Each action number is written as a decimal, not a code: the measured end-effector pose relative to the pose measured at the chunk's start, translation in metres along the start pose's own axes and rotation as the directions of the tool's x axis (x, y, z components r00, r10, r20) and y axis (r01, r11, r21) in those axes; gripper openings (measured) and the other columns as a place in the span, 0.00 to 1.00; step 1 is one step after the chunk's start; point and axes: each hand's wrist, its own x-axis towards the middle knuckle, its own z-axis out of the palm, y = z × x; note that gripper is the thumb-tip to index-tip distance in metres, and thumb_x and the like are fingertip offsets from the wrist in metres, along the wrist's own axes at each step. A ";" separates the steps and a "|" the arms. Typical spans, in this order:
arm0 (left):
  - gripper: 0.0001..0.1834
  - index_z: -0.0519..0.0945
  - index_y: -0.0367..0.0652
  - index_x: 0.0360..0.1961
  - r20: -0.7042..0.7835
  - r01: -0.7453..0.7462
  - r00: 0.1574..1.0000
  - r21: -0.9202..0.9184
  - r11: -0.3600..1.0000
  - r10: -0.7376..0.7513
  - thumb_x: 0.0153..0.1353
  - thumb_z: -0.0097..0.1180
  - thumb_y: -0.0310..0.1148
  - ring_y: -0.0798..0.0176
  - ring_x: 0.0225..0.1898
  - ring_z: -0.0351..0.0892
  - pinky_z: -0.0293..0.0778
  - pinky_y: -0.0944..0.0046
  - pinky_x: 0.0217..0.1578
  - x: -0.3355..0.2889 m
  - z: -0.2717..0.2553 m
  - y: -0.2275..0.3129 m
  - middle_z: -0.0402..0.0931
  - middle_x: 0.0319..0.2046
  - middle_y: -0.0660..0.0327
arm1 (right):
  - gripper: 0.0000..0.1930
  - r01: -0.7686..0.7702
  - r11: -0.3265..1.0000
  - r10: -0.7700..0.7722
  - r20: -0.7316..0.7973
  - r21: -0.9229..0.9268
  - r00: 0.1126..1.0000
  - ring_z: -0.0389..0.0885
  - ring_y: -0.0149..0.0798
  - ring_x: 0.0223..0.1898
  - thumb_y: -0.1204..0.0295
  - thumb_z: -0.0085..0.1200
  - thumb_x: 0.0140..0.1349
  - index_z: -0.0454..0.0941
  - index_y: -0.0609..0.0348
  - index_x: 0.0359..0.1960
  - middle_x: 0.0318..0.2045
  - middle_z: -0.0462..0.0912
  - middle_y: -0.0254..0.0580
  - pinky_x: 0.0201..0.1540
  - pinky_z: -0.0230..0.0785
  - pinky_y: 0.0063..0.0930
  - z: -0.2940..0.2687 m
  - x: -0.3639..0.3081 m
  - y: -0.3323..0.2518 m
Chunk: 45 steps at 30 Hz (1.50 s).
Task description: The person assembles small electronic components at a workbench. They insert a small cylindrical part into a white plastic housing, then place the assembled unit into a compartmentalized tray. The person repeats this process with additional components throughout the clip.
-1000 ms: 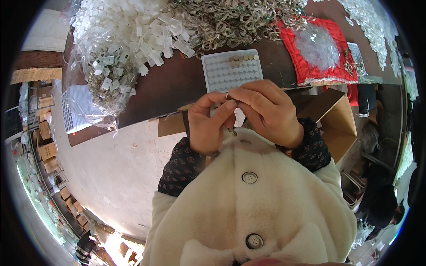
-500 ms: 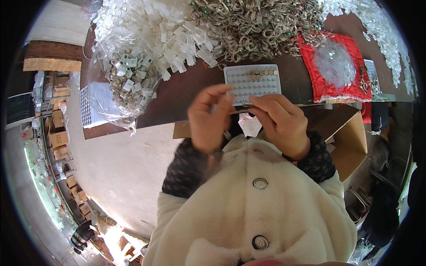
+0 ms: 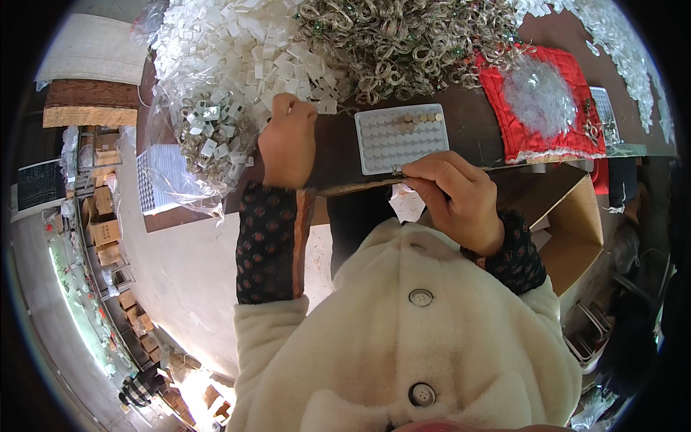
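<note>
At the near edge of the white plastic pieces (image 3: 284, 61), my left hand (image 3: 288, 147) is bent with its fingers curled down. Its fingertips are hidden, so whatever they hold does not show. My right hand (image 3: 461, 194) pinches a small shiny metallic piece (image 3: 396, 170) between thumb and forefinger, too small to name. That piece is at the near edge of a white tray (image 3: 381, 153) with rows of small hollows. Several round tan discs (image 3: 423, 117) sit in the tray's far right part.
Behind the tray lies a heap of beige cord loops (image 3: 403, 50). A red cloth (image 3: 504, 140) bears clear thin strands (image 3: 540, 101). At left, a clear bag (image 3: 209, 144) holds cords and white pieces. An open cardboard box (image 3: 576, 230) stands below the table's right side.
My left hand has moved away from my right hand, left and forward to the white pieces. My right hand has stayed nearly in place, still pinching.
</note>
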 end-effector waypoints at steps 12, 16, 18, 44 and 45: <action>0.23 0.76 0.36 0.58 0.337 0.434 0.896 -0.800 0.413 -0.289 0.60 0.64 0.22 0.77 0.30 0.75 0.73 0.75 0.31 -0.069 -0.013 0.105 0.80 0.36 0.62 | 0.07 -0.349 0.539 0.351 0.173 0.766 0.920 0.77 0.22 0.33 0.81 0.56 0.67 0.77 0.67 0.46 0.37 0.81 0.37 0.36 0.70 0.16 0.011 -0.009 -0.011; 0.20 0.75 0.37 0.57 0.628 0.631 0.744 -0.773 -0.067 -0.228 0.64 0.60 0.23 0.80 0.20 0.70 0.62 0.79 0.17 -0.074 -0.018 0.098 0.82 0.38 0.59 | 0.08 -0.344 0.517 0.372 0.156 0.784 0.915 0.77 0.22 0.35 0.79 0.57 0.67 0.77 0.67 0.46 0.38 0.81 0.35 0.37 0.71 0.17 0.008 -0.010 -0.008; 0.18 0.75 0.37 0.56 0.645 0.619 0.731 -0.764 -0.184 -0.221 0.66 0.58 0.24 0.81 0.16 0.66 0.56 0.80 0.13 -0.076 -0.014 0.096 0.82 0.39 0.57 | 0.08 -0.347 0.527 0.380 0.150 0.776 0.913 0.78 0.23 0.36 0.79 0.57 0.66 0.77 0.66 0.45 0.37 0.81 0.34 0.38 0.72 0.18 0.008 -0.010 -0.009; 0.12 0.75 0.40 0.44 -0.018 -0.022 0.905 -1.000 -0.006 -0.425 0.61 0.63 0.21 0.78 0.17 0.68 0.62 0.79 0.14 -0.091 0.014 0.102 0.83 0.42 0.47 | 0.11 -0.306 0.734 0.300 0.115 0.607 0.947 0.82 0.29 0.37 0.84 0.61 0.58 0.82 0.64 0.44 0.38 0.84 0.42 0.39 0.75 0.22 0.022 -0.009 -0.018; 0.12 0.75 0.40 0.44 -0.023 -0.017 0.902 -1.000 0.017 -0.431 0.61 0.63 0.21 0.77 0.17 0.68 0.62 0.79 0.15 -0.092 0.016 0.101 0.83 0.42 0.47 | 0.12 -0.287 0.768 0.284 0.097 0.572 0.954 0.82 0.29 0.36 0.84 0.61 0.58 0.83 0.64 0.44 0.38 0.84 0.42 0.39 0.75 0.22 0.022 -0.009 -0.018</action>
